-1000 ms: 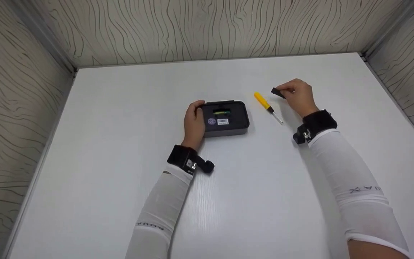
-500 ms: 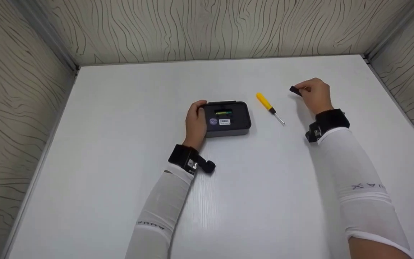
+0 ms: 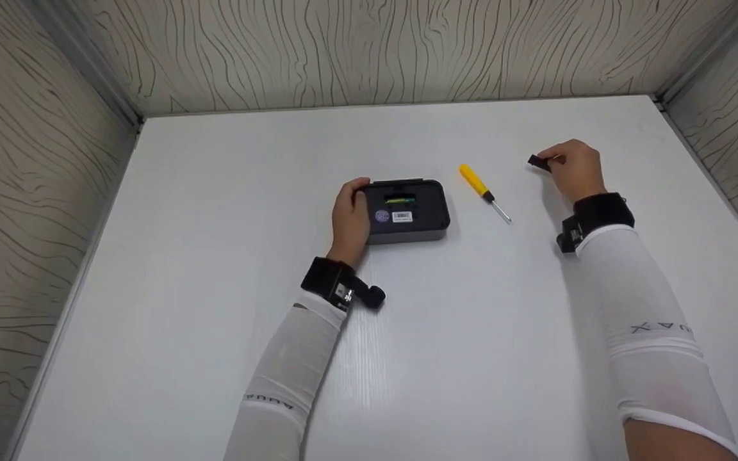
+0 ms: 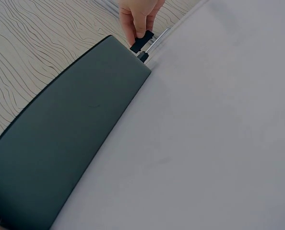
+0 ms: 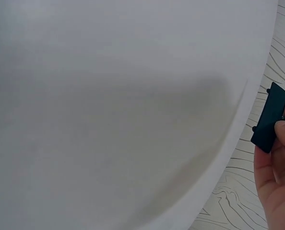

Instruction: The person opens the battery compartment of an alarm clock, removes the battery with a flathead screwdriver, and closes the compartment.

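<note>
On the white, smooth tabletop (image 3: pixel 215 288) lies a black-faced rectangular box with grey sides, apparently plastic (image 3: pixel 407 226). Our left hand (image 3: pixel 350 221) grips its left end, fingers curled round the edge; a firm hold should stop it sliding. Our right hand (image 3: pixel 577 168) pinches a small part at the far right; a light grip suits it best. Between box and right hand, the yellow-handled screwdriver with a metal shaft (image 3: pixel 485 194) needs avoiding. The pinched part, a thin black cover (image 5: pixel 268 120), has little tabs worth sparing from pressure. The green-and-yellow cylinder, probably a battery (image 3: pixel 400 200), sits exposed in the box's recess, best left unjolted.
</note>
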A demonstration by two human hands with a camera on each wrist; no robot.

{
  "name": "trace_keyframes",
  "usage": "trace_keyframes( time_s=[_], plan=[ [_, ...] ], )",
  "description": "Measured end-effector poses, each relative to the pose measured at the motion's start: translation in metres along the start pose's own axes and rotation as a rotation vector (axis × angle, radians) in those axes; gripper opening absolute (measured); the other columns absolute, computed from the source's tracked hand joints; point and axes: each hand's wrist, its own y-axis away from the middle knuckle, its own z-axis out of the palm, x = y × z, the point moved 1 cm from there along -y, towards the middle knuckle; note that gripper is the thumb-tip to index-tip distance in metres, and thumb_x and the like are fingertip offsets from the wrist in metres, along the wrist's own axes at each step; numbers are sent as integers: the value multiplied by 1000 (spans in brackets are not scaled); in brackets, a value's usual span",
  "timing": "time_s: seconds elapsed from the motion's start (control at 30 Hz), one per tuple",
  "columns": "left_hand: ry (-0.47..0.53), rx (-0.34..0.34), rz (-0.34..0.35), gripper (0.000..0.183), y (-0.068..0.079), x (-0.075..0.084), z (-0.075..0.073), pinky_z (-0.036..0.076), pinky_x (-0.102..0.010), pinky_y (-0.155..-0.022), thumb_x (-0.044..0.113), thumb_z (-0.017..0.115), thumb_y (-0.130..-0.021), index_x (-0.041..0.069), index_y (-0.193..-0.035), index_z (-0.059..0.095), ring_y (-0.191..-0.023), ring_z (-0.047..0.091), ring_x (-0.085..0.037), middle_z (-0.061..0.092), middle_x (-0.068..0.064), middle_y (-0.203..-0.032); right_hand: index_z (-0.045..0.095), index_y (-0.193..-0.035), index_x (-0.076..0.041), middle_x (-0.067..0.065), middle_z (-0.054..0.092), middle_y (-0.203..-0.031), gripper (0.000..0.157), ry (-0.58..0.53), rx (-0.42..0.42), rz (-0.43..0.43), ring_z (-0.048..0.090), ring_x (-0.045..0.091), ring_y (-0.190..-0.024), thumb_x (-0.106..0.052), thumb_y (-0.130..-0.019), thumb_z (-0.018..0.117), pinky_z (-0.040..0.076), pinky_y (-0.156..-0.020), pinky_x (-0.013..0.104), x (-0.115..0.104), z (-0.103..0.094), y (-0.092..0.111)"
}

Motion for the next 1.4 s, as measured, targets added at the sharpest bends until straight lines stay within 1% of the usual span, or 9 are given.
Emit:
trace_keyframes(
  time_s=[0.17,0.37,0.53,0.77,0.97,1.17,1.4],
  plan=[
    [-4,-4,6,33,0,0,-1,36,-28,-112,5,40,-107,2,-133,59,-135,49,-19,60,-10,-137,71,-116,9,32,61,-118,27,9,-16,4,56,45,-113,10,-97,51,45,-97,53,6,2,-1],
    [-6,-10,24,33,2,0,-1,35,-27,-113,5,38,-107,2,-134,58,-137,47,-19,59,-10,-138,71,-117,8,31,61,-123,29,1,-43,17,55,44,-117,10,-98,49,44,-99,52,10,3,-1],
    [-16,-7,23,33,2,0,0,35,-27,-113,5,39,-107,2,-133,58,-137,48,-19,59,-10,-138,70,-116,9,31,62,-120,31,2,-43,5,55,44,-116,11,-96,48,43,-99,52,13,3,1],
    [-21,-4,19,33,1,1,0,36,-28,-112,5,40,-107,1,-134,58,-135,49,-20,60,-11,-137,70,-115,9,30,62,-118,30,21,-48,-4,56,43,-111,12,-97,47,44,-96,52,11,3,1],
    [-19,-3,15,32,2,2,-1,37,-28,-112,5,40,-107,1,-133,59,-134,50,-19,60,-11,-136,71,-112,10,32,64,-115,27,67,-53,-16,57,46,-112,14,-95,50,45,-98,55,9,6,-3],
    [-17,2,20,32,1,1,-1,37,-26,-112,5,40,-107,2,-134,59,-134,50,-19,60,-10,-136,69,-113,11,33,64,-113,26,122,-71,-16,58,47,-111,14,-95,52,46,-98,57,7,7,-5],
    [-19,-2,21,33,-1,-2,0,37,-27,-112,4,39,-107,1,-133,58,-136,49,-19,59,-11,-137,67,-109,15,36,60,-106,21,230,-75,-85,58,52,-103,15,-94,52,48,-92,59,6,10,-5]
  ],
)
